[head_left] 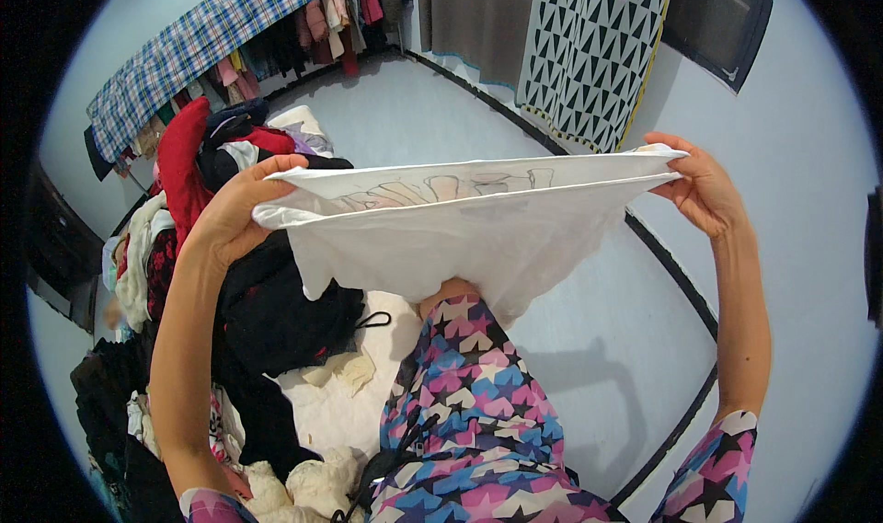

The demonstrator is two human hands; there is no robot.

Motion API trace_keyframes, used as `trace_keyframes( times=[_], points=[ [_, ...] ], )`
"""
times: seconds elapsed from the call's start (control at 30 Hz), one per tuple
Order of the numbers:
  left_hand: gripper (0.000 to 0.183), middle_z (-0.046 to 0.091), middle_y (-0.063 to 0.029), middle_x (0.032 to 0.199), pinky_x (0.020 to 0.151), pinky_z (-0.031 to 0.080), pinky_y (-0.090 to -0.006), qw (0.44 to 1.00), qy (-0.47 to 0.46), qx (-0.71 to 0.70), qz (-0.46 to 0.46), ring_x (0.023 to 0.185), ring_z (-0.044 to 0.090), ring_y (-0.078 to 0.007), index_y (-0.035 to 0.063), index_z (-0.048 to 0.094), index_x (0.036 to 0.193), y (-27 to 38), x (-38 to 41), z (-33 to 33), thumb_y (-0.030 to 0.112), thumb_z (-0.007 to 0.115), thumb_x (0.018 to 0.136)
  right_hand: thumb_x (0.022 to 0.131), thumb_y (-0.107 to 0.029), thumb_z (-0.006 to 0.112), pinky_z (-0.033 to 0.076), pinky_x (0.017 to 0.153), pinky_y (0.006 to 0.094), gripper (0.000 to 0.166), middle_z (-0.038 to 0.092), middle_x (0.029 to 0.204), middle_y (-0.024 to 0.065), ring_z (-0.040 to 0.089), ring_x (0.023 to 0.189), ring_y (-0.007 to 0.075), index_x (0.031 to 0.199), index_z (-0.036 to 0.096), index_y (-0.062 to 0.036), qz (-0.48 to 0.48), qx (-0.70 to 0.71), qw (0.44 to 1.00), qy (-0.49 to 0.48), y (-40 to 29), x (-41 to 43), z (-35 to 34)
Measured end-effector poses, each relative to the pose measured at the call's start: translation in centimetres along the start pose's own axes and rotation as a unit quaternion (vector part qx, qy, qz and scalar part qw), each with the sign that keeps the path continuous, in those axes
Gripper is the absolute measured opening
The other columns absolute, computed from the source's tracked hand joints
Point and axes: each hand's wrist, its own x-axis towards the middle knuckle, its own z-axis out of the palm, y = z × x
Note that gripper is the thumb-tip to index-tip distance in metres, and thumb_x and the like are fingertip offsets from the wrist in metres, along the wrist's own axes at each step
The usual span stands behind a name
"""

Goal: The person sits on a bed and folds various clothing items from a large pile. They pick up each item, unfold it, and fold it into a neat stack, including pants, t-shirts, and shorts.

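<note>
A white cloth garment (441, 243) is stretched between my two hands in front of me, its near and far edges parted at the top. Line drawing shows on the inner face of its far layer. My left hand (245, 202) grips the left corner, where the fabric is bunched. At the opposite corner, my right hand (700, 181) pinches the edge between thumb and fingers. The lower part hangs down over my bent knee, which is covered by star-patterned clothing (476, 399).
To the left lies a large heap of clothes, including a red garment (183, 164) and a black garment (290, 316). Cream plush items (324, 481) sit below. A clothes rack under a plaid cloth (227, 33) stands behind. Curtains (586, 54) hang at the far wall.
</note>
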Motion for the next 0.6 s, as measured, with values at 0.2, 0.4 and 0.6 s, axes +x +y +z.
trace_keyframes(
  times=[0.2, 0.4, 0.6],
  points=[
    [0.034, 0.053, 0.0005, 0.087, 0.071, 0.045, -0.0227, 0.979, 0.011, 0.201, 0.033, 0.079, 0.054, -0.0104, 0.007, 0.052, 0.093, -4.7, -4.5, 1.2, 0.0, 0.067, 0.063, 0.08, 0.004, 0.04, 0.053, 0.069, 0.0288, 0.034, 0.054, 0.103, 0.0096, 0.058, 0.085, 0.0157, 0.112, 0.05, 0.001, 0.068, 0.008, 0.997, -0.038, 5.9, -4.3, -1.8],
    [0.025, 0.051, -0.0103, 0.093, 0.072, 0.048, -0.0344, 0.788, -0.007, 0.611, 0.079, 0.088, 0.055, -0.0266, 0.0038, 0.055, 0.084, -13.3, -12.8, 3.8, -0.008, 0.053, 0.062, 0.068, 0.012, 0.041, 0.052, 0.055, 0.0262, 0.046, 0.053, 0.111, 0.0086, 0.061, 0.07, 0.0162, 0.106, 0.058, -0.0068, 0.224, -0.372, 0.89, -0.137, 9.9, -11.9, -1.1],
    [0.022, 0.057, -0.013, 0.092, 0.068, 0.05, -0.0356, 0.593, -0.04, 0.803, -0.049, 0.084, 0.058, -0.0293, 0.0085, 0.06, 0.088, -14.3, -6.1, -1.3, 0.002, 0.056, 0.067, 0.07, 0.005, 0.04, 0.052, 0.054, 0.0258, 0.035, 0.064, 0.082, 0.0125, 0.062, 0.059, 0.0159, 0.099, 0.059, 0.0008, 0.253, -0.335, 0.868, -0.266, 10.6, -7.2, -2.6]
  ],
)
